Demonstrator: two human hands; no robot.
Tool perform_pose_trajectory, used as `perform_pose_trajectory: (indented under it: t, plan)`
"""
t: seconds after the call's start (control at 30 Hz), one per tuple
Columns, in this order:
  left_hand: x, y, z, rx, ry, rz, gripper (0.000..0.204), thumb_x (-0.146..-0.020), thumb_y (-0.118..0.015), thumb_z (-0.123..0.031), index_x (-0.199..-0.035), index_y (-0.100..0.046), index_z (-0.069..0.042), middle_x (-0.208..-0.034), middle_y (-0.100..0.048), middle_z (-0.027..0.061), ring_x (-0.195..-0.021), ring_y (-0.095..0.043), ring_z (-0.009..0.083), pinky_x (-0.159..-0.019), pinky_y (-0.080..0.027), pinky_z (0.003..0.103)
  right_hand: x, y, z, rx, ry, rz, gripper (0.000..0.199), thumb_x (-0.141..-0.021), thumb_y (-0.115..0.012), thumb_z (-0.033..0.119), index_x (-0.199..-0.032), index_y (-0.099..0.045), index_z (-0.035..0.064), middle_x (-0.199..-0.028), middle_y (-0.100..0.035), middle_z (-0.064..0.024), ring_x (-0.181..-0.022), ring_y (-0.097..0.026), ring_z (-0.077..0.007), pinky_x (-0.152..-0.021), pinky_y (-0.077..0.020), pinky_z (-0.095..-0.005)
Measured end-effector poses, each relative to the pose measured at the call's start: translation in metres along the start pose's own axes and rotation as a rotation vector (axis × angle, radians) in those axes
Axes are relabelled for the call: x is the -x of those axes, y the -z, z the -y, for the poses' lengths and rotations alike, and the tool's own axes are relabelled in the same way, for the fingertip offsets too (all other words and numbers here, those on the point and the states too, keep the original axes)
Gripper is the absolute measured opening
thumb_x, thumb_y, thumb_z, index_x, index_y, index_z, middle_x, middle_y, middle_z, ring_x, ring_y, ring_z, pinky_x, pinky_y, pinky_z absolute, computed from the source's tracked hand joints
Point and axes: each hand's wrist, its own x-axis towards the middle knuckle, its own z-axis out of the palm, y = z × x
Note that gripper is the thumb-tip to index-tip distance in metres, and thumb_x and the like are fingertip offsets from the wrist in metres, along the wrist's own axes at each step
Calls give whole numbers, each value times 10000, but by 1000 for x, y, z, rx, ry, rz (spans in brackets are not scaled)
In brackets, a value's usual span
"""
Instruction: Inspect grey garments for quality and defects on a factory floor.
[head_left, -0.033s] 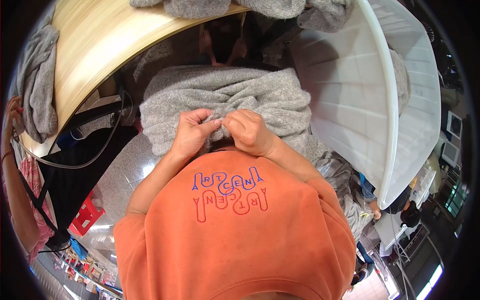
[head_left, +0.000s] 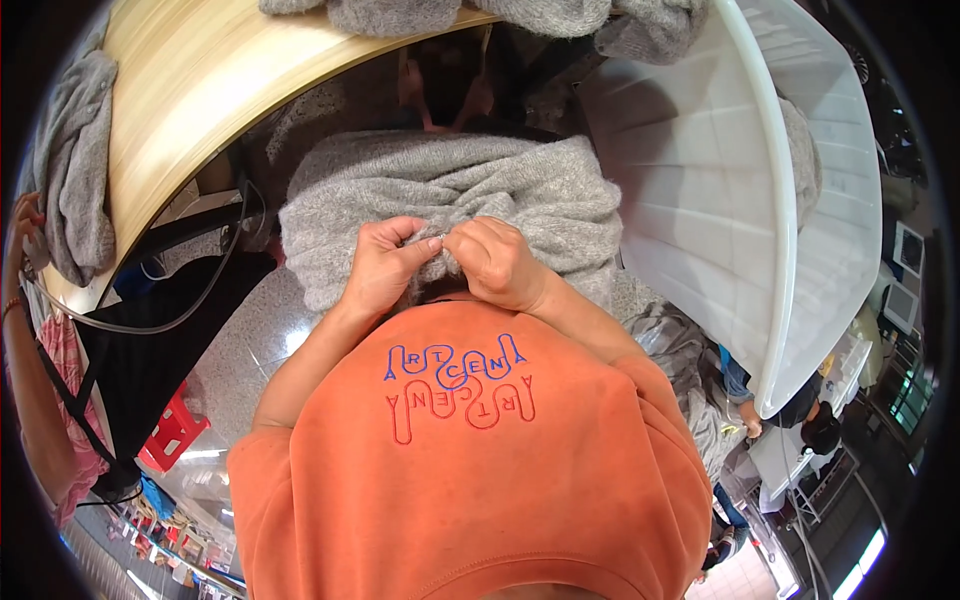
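Note:
A bunched grey knit garment (head_left: 350, 175) lies across my lap, soft and fuzzy, gathered into folds around my hands. At its near edge my left hand (head_left: 385, 262) pinches the knit between thumb and fingers. Close beside it, almost touching, my right hand (head_left: 497, 263) is closed with its fingers curled on the same edge. A tiny pale spot shows between the fingertips, too small to name. Whatever my right fingers hold beyond the knit is hidden.
A wooden table (head_left: 170, 90) curves across the far left, with grey knit pieces (head_left: 560, 15) along its edge. To the right stands a large white plastic bin (head_left: 690, 190). Another person's hand (head_left: 28, 222) is at far left, near a red stool (head_left: 172, 432).

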Motion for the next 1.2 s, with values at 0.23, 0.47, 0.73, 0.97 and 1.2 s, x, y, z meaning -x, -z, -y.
perform_pose_trajectory:
  t: [0.23, 0.47, 0.73, 0.97, 1.2]
  plan:
    - [-2, 1, 2, 35, -44, -20, 71, -775, -602, 34, -840, -628, 27, -766, -610, 3, -673, -505, 32, -582, -414, 184, -2, -6, -2, -64, -70, -57, 179, -617, -549, -37, -785, -528, 24, -731, -543, -95, -650, -561, -264, -561, -461, -341]
    - [0, 2, 3, -8, -53, -23, 70, -766, -609, 32, -832, -631, 25, -764, -613, 7, -677, -511, 41, -593, -417, 188, -4, -1, -10, -498, -299, 150, 327, -622, -428, -133, -904, -519, 8, -820, -562, -120, -752, -565, -282, -664, -456, -286]
    - [6, 2, 9, -267, -121, -89, 107, -733, -609, 60, -818, -651, 10, -740, -623, 4, -667, -517, 38, -594, -420, 191, 1, -2, -15, -770, -716, 248, 227, -676, -460, -55, -874, -561, -7, -734, -571, -122, -663, -551, -174, -615, -436, -277]
    - [7, -1, 11, -547, -299, -160, 131, -716, -600, 70, -825, -651, 18, -710, -623, 29, -635, -539, 74, -541, -419, 212, 5, -5, -13, -617, -630, 189, 166, -685, -468, -1, -796, -591, -4, -678, -568, -131, -546, -535, -199, -526, -418, -311]
    - [5, -5, 7, -878, -754, -201, 214, -656, -555, 101, -819, -614, -25, -694, -584, 139, -589, -582, 290, -516, -474, 346, -1, -10, 2, -175, -463, 56, 121, -665, -476, -37, -754, -550, -3, -621, -534, -134, -514, -519, -245, -478, -410, -324]
